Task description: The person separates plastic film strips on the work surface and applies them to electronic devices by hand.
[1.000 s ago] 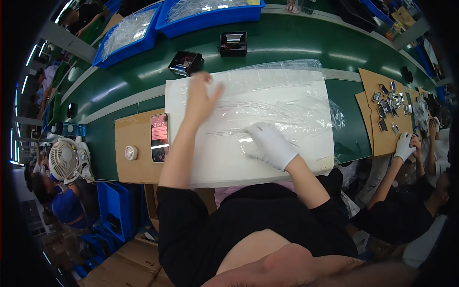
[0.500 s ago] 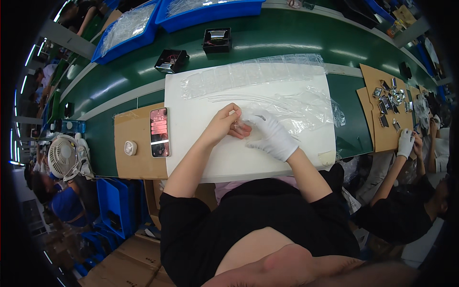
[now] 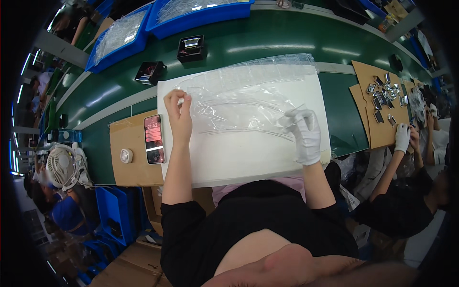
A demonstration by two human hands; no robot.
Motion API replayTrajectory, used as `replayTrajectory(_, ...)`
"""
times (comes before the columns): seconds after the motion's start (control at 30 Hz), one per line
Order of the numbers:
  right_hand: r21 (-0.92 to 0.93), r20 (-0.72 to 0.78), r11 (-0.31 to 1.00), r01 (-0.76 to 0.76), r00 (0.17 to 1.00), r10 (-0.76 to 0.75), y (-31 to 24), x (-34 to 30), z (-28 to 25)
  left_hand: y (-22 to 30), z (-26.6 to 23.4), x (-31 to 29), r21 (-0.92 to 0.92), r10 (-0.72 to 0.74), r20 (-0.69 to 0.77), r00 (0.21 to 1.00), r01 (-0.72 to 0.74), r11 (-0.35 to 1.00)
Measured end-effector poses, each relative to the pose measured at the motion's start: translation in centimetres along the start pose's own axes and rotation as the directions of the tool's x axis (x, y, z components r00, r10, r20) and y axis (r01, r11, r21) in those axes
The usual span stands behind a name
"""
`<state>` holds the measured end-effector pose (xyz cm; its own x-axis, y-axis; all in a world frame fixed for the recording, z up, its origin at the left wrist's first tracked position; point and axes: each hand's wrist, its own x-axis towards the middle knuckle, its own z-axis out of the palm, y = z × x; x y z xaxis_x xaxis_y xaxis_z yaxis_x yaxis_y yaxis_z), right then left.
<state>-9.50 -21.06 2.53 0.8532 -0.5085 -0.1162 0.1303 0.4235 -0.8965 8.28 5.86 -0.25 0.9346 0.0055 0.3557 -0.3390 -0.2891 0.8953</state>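
Observation:
My bare left hand (image 3: 179, 112) is closed in a pinch at the left end of a crinkled clear plastic film (image 3: 229, 109). My right hand (image 3: 306, 137), in a white glove, pinches the same film at its right end. Between my hands the film spans a white board (image 3: 253, 162); whether it is a bag or a single sheet I cannot tell. Beyond it, a strip of clear plastic pockets (image 3: 248, 72) lies along the board's far edge. Thin curved lines show on the board, partly under the film.
Left of the board, a phone (image 3: 153, 138) and a small white round object (image 3: 126, 156) lie on cardboard. Two black boxes (image 3: 191, 48) stand beyond, near blue trays (image 3: 203, 19) of clear plastic. At right, shiny metal parts (image 3: 385, 98) lie on cardboard beside a co-worker's gloved hand (image 3: 402, 137).
My hands, close together before, have moved wide apart, left hand leftward and right hand rightward. The clear film now stretches between them. My view has shifted slightly.

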Motion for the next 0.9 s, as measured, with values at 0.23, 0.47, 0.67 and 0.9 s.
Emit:
replayTrajectory(0.23, -0.154, -0.018, 0.984, -0.092, 0.996, 0.09, -2.1, 0.8, -0.8, 6.0, 8.3, -5.6, 0.142, 0.152, 0.859, 0.488, -0.513, 0.846)
replayTrajectory(0.47, -0.268, -0.042, 0.956, 0.116, 0.99, -0.132, -5.1, -0.3, 1.5, 8.1, 7.9, 1.1, 0.438, -0.192, 0.669, 0.718, -0.171, 0.882)
replayTrajectory(0.67, -0.167, -0.043, 0.985, 0.051, 0.997, -0.059, -5.0, 0.1, 1.0, -6.2, 1.8, 13.2, 0.91, 0.096, 0.203, 0.974, -0.224, 0.348)
replayTrajectory(0.9, -0.061, -0.04, 0.998, 0.016, 0.999, -0.018, -4.2, 0.2, 0.9, -7.7, 0.2, 13.8, 0.732, 0.148, 0.275, 0.95, -0.307, 0.608)
